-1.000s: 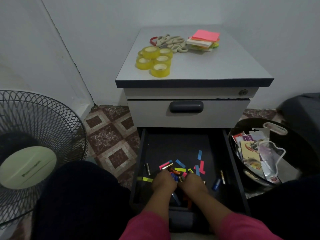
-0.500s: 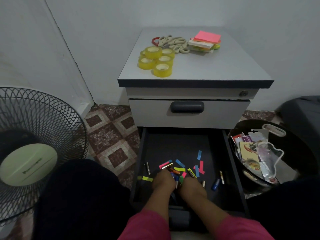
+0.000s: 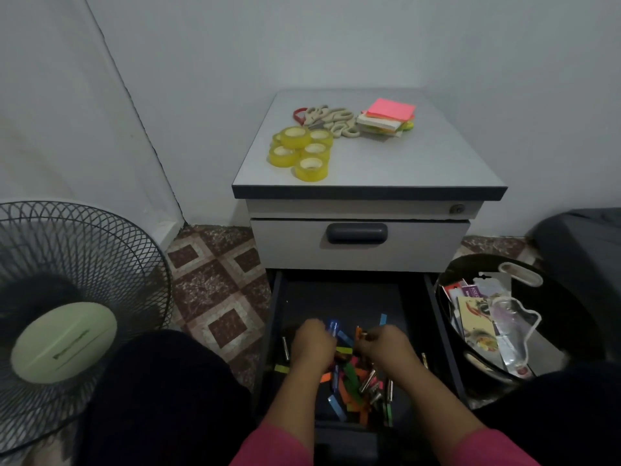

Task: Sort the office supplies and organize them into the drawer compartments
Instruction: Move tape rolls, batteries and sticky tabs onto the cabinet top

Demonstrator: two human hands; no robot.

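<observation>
Since the earlier frame both hands have lifted and moved apart above the litter in the open drawer (image 3: 416, 307), exposing paper strips (image 3: 349, 381) and small metal cylinders (image 3: 369, 381) that they had covered. The left hand (image 3: 312, 344), lower centre of the frame, has its fingers curled round a small blue object (image 3: 332, 326) that projects above the knuckles. The right hand (image 3: 386, 344), just right of it, pinches a small orange item (image 3: 359, 331) at the fingertips; what that item is cannot be told. The coloured strips and cylinders lie loose on the dark drawer floor, mostly below and between the hands. On the cabinet's tabletop (image 3: 437, 163), upper centre, stand yellow tape rolls (image 3: 302, 151), with beige scissors (image 3: 332, 121) behind them and a stack of sticky notes (image 3: 388, 117) to the right. The upper drawer (image 3: 420, 245) is closed. A black basket (image 3: 571, 314) of packets sits at the right edge, and a fan (image 3: 67, 324) at the lower left.
</observation>
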